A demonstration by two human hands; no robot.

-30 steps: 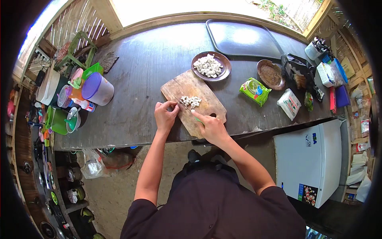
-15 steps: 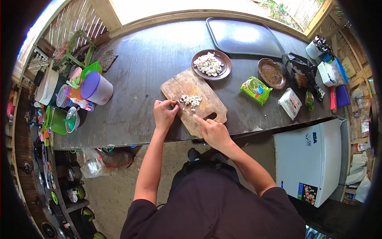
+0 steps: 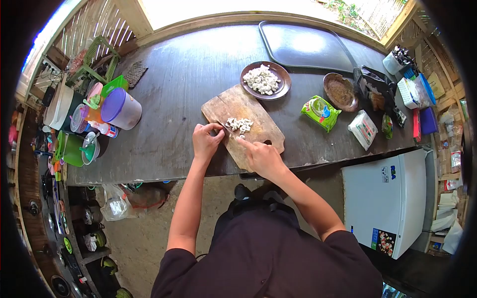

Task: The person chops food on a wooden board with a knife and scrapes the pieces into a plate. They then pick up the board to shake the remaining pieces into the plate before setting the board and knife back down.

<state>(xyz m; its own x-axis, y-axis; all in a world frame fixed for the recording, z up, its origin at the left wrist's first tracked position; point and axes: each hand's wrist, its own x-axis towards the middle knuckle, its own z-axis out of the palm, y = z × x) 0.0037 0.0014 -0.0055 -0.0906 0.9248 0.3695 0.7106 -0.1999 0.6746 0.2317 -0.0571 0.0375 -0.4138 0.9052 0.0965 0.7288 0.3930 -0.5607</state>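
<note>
A wooden cutting board (image 3: 263,116) lies slantwise at the table's near edge, a small heap of chopped white food pieces (image 3: 239,124) on its middle. At the board's left edge my left hand (image 3: 207,143) is closed, fingers pinched on what looks like a thin knife (image 3: 226,130), mostly hidden. My right hand (image 3: 266,158) is over the board's near part, index finger stretched toward a few small bits below the heap; the other fingers are curled and nothing shows in them. A brown plate (image 3: 285,89) holding more white pieces (image 3: 262,80) stands against the board's far end.
Right of the board are a green packet (image 3: 320,113), a brown oval dish (image 3: 341,92), a white wrapped pack (image 3: 363,129) and a black plastic bag (image 3: 375,89). A dark tray (image 3: 308,47) lies behind. Tubs, including a purple-lidded one (image 3: 120,110), stand left. A white freezer (image 3: 372,198) is front right.
My right hand has shifted slightly left and up, its index finger now closer to the left hand and the small white bits. My left hand has hardly moved.
</note>
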